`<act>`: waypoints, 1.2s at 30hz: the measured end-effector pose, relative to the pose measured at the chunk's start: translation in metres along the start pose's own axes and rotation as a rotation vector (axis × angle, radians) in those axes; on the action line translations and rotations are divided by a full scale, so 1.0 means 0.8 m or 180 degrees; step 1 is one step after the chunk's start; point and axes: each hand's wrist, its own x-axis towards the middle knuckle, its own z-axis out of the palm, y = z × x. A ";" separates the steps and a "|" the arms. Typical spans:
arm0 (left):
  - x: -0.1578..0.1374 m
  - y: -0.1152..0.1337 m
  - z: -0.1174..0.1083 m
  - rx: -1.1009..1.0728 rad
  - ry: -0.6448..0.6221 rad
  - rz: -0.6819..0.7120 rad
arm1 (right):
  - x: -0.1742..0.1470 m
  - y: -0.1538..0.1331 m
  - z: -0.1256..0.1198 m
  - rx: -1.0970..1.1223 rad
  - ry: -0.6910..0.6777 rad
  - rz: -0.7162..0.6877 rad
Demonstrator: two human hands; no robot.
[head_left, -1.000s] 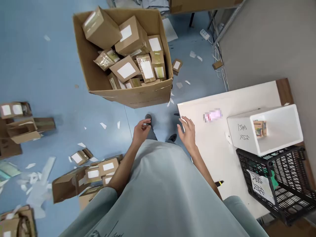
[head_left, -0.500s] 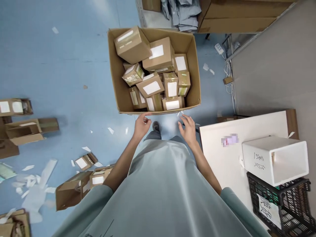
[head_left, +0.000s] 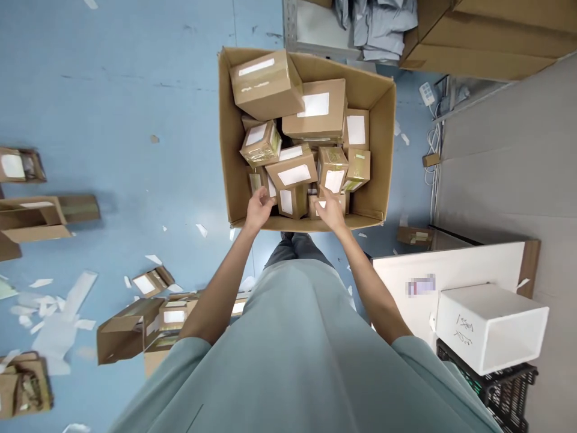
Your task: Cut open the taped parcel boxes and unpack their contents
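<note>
In front of me is a large open cardboard box (head_left: 387, 150) filled with several smaller taped cartons with white labels. My left hand (head_left: 260, 208) reaches over its near rim, loosely curled with thumb and fingers apart, beside a small carton (head_left: 292, 202). My right hand (head_left: 331, 210) is also inside the near rim, fingers spread in front of a low labelled carton (head_left: 314, 207) that it partly covers. Whether its fingertips touch that carton I cannot tell. Just beyond lie an upright carton (head_left: 332, 162) and a tilted labelled carton (head_left: 293, 171).
A white table (head_left: 392, 288) on the right bears a white bin (head_left: 460, 325), with a black crate (head_left: 518, 385) below it. Opened cartons (head_left: 130, 337) and paper scraps (head_left: 63, 325) litter the left floor. Grey bags (head_left: 383, 30) lie on a shelf at the back.
Both my hands have moved from outside the large box's near side to over its rim and inside. The box appears nearer and further right in view.
</note>
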 end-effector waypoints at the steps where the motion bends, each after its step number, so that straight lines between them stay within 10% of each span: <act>1: 0.015 0.002 0.004 -0.0042 0.0036 -0.0048 | 0.025 0.007 0.006 0.0015 -0.0076 0.0099; 9: 0.141 -0.004 0.045 -0.0428 0.0235 -0.0511 | 0.187 0.070 0.060 0.0212 -0.0550 0.0620; 16: 0.160 -0.015 0.062 -0.0819 0.0282 -0.0938 | 0.213 0.088 0.085 0.0699 -0.0715 0.0604; 24: 0.022 -0.005 0.038 -0.0970 0.0143 -0.0573 | 0.121 0.012 0.022 0.1185 -0.0145 0.0267; 36: -0.149 0.026 0.033 -0.0351 -0.0755 -0.0060 | -0.143 -0.091 -0.107 0.0721 0.1713 0.0182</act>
